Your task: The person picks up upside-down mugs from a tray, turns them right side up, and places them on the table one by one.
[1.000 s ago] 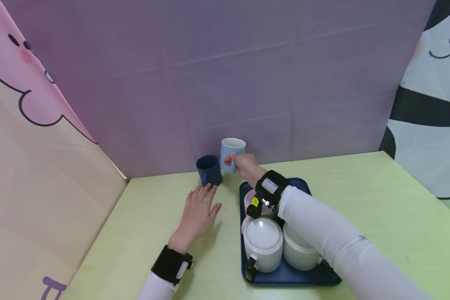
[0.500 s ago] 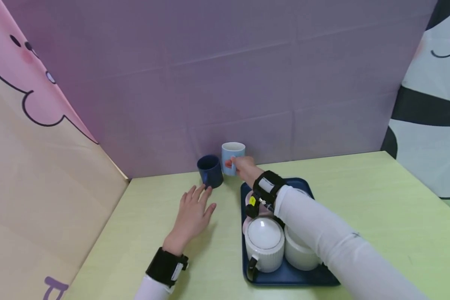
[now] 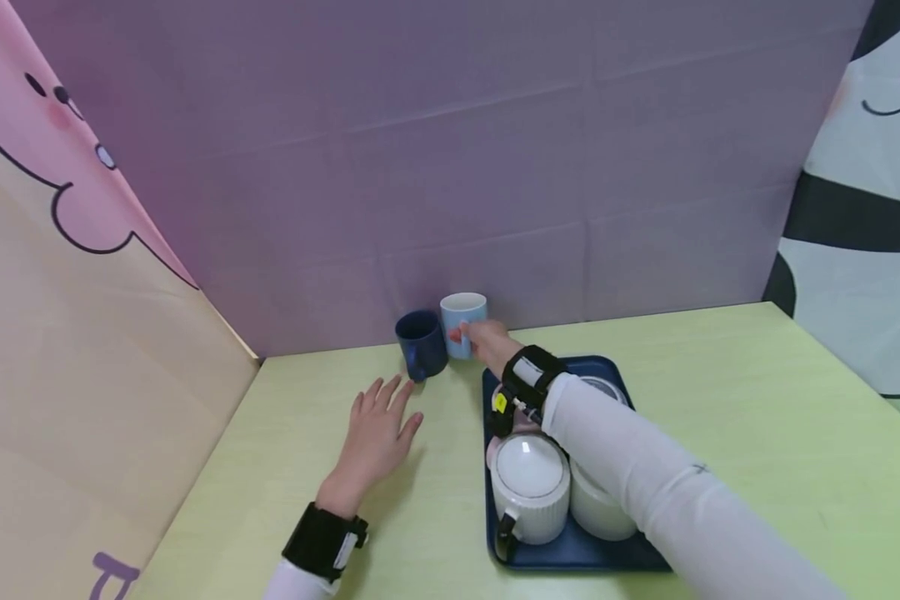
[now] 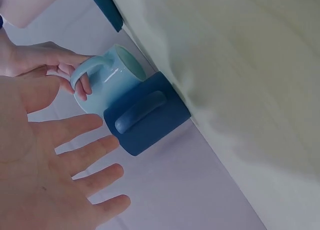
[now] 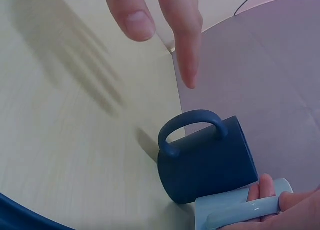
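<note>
By the purple back wall, my right hand [image 3: 489,340] grips the handle of a light blue mug [image 3: 457,315]. The mug is upright, close beside a dark blue mug [image 3: 422,343] on its left. In the right wrist view my curled fingers [image 5: 267,187] go through the light blue mug's handle [image 5: 245,213]. My left hand [image 3: 375,435] is spread with straight fingers in front of the dark blue mug [image 4: 147,115], apart from it and holding nothing. Its handle [image 4: 140,111] points toward that palm.
A dark blue tray [image 3: 570,557] stands under my right forearm. On it are a white lidded mug [image 3: 531,487] with a dark handle, another white mug [image 3: 600,504] and something pink [image 3: 523,423], partly hidden by the arm. A purple cloth wall [image 3: 487,167] closes the back of the table.
The light blue mug has come down in my right hand to stand beside the dark blue mug. My left hand has drawn back toward me and left, away from the dark blue mug.
</note>
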`<state>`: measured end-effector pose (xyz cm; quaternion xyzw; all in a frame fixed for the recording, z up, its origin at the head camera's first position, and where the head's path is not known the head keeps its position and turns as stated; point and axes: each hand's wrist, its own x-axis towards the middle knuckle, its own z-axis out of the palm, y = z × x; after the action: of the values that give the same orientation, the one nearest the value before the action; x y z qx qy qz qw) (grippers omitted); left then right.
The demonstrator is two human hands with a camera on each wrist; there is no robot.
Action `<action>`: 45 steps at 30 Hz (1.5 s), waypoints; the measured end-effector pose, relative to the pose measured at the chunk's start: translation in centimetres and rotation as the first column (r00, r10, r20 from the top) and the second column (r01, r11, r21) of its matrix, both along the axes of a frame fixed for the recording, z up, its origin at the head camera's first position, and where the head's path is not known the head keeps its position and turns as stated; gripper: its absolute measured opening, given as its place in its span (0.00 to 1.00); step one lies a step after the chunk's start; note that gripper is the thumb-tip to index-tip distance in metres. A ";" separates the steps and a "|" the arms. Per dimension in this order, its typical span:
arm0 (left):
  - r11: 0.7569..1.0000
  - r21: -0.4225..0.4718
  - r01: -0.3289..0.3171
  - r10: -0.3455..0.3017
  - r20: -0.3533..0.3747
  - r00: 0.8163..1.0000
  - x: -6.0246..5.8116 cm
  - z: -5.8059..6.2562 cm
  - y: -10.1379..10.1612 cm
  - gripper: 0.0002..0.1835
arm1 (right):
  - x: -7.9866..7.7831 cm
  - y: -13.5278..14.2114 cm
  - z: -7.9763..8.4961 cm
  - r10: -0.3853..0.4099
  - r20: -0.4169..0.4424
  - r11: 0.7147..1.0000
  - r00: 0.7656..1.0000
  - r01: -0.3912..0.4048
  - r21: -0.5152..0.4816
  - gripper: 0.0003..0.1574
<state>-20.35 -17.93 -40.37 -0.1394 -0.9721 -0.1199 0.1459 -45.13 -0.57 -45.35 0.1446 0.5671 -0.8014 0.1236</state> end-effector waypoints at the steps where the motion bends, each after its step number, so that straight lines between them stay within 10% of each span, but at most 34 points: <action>1: 1.000 -0.004 -0.001 0.001 -0.003 1.000 0.0 0.0 -0.1 0.28 | -1.4 -0.2 -1.3 -0.007 0.015 1.000 1.000 0.006 0.002 0.12; 6: 1.000 -0.011 -0.003 0.003 -0.003 1.000 0.1 -0.1 -0.5 0.28 | -7.2 -0.6 -7.3 0.014 0.023 1.000 1.000 -0.014 -0.020 0.13; 11: 1.000 -0.009 -0.011 0.011 0.003 1.000 0.1 -0.1 -0.8 0.28 | -7.8 -0.5 -8.2 0.040 0.034 0.999 0.999 -0.040 -0.014 0.16; 21: 1.000 -0.006 -0.027 0.027 0.022 0.999 0.4 -0.3 -1.6 0.27 | 0.9 0.2 -0.4 0.087 0.050 0.995 0.995 -0.089 0.038 0.09; 29: 1.000 -0.010 -0.021 0.021 0.009 1.000 0.6 -0.1 -1.8 0.27 | -4.1 -0.1 -5.1 0.085 0.082 0.991 0.993 -0.093 0.093 0.18; 36: 1.000 -0.011 -0.026 0.026 0.006 1.000 0.6 -0.1 -2.2 0.27 | 5.6 0.3 3.6 0.091 0.061 0.986 0.994 -0.098 0.131 0.23; 40: 0.999 0.000 -0.032 0.032 0.007 0.999 0.8 0.0 -2.7 0.26 | 1.2 0.0 -0.5 0.084 0.098 0.989 0.992 -0.095 0.114 0.25; 45: 0.999 -0.008 -0.042 0.042 0.007 0.999 0.9 -0.1 -3.3 0.26 | -7.8 -0.3 -9.6 0.107 0.109 0.994 0.988 -0.107 0.001 0.33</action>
<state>-19.45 -21.19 -40.49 -0.1193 -0.9757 -0.1135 0.1443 -52.91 -0.83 -54.95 0.1577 0.5690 -0.7827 0.1966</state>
